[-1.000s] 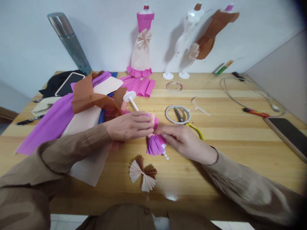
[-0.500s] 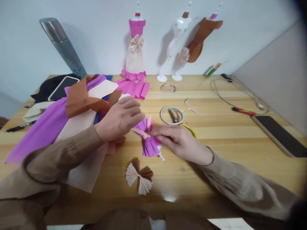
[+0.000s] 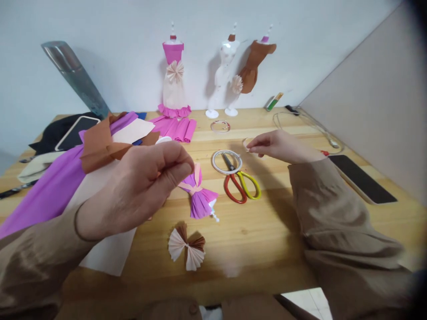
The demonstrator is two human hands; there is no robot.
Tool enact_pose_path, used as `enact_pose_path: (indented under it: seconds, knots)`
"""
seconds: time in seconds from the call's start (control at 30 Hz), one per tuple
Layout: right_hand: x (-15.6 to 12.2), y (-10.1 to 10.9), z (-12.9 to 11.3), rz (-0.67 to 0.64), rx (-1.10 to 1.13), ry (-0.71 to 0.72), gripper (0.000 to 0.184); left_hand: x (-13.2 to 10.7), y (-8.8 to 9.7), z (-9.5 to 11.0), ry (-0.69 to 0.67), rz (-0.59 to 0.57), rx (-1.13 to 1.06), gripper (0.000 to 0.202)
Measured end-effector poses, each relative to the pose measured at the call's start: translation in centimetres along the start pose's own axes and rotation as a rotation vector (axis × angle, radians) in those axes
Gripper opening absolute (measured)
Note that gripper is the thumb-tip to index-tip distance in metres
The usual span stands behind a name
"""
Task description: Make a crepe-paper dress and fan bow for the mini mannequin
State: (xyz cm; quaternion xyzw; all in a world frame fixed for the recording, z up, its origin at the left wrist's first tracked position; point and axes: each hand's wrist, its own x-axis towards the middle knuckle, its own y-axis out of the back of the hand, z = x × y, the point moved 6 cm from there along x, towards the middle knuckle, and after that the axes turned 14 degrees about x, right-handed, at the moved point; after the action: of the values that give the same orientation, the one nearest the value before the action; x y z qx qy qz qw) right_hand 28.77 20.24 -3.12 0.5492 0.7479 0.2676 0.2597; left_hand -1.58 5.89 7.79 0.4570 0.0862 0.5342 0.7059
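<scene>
My left hand point(image 3: 143, 182) is raised over the table's left part, its fingers closed in a pinch; what they hold, if anything, I cannot make out. Past its fingertips lies a small mannequin in a purple crepe-paper dress point(image 3: 200, 200), a peach band point(image 3: 194, 190) tied round it; its white beaded tip points toward me. At the table's right, my right hand point(image 3: 268, 146) has its fingertips closed on a thin pale strip point(image 3: 246, 144), mostly covered by the fingers. Between the hands, scissors point(image 3: 240, 189) with red and yellow handles lie under a white tape roll point(image 3: 213, 164).
A pleated cream-and-brown paper bow point(image 3: 187, 246) lies in front. Crepe-paper sheets point(image 3: 56, 186) pile up at left, beside a bottle point(image 3: 75, 80). Dressed mannequin point(image 3: 173, 89), white mannequin point(image 3: 223, 66) and brown-dressed mannequin point(image 3: 253, 66) stand along the wall. A phone point(image 3: 363, 178) lies at right.
My right hand has left the purple dress and moved right and away from me to the pale strip, uncovering the scissors' handles. My left hand has lifted closer to the camera. The view has shifted.
</scene>
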Motion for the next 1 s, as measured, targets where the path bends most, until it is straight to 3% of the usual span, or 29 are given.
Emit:
enact_pose_path:
  seconds: [0.07, 0.17, 0.37, 0.5, 0.63, 0.73, 0.9, 1.0]
  knots:
    - [0.1, -1.0, -0.1, -0.074, 0.025, 0.045, 0.023, -0.3, -0.4, 0.4, 0.005, -0.091, 0.029, 0.019]
    - [0.6, -1.6, 0.0, -0.033, -0.025, 0.082, 0.026, -0.2, -0.9, 1.3, 0.001, -0.163, 0.034, 0.022]
    - [1.5, -3.7, 0.6, -0.199, 0.016, 0.168, 0.028, 1.0, -1.4, 3.0, 0.018, -0.175, -0.019, 0.023]
    - [2.0, -4.2, 1.1, -0.154, 0.024, 0.162, 0.026, 2.1, -2.1, 3.6, 0.007, -0.196, -0.037, 0.026]
    - [1.8, -3.9, 0.9, -0.089, 0.034, 0.177, 0.029, 2.8, -3.8, 2.8, -0.029, -0.304, -0.069, 0.044]
    - [1.2, -3.3, 0.0, -0.043, 0.054, 0.233, 0.033, 3.0, -4.7, 1.5, 0.02, -0.287, -0.142, 0.055]
    - [-0.6, -5.1, -2.5, -0.325, 0.057, 0.211, 0.027, 3.2, -5.4, -0.7, 0.166, -0.16, -0.306, 0.067]
    - [-1.8, -6.7, -4.5, -0.409, -0.1, 0.218, 0.023, 3.3, -6.3, -1.5, 0.203, -0.151, -0.354, 0.063]
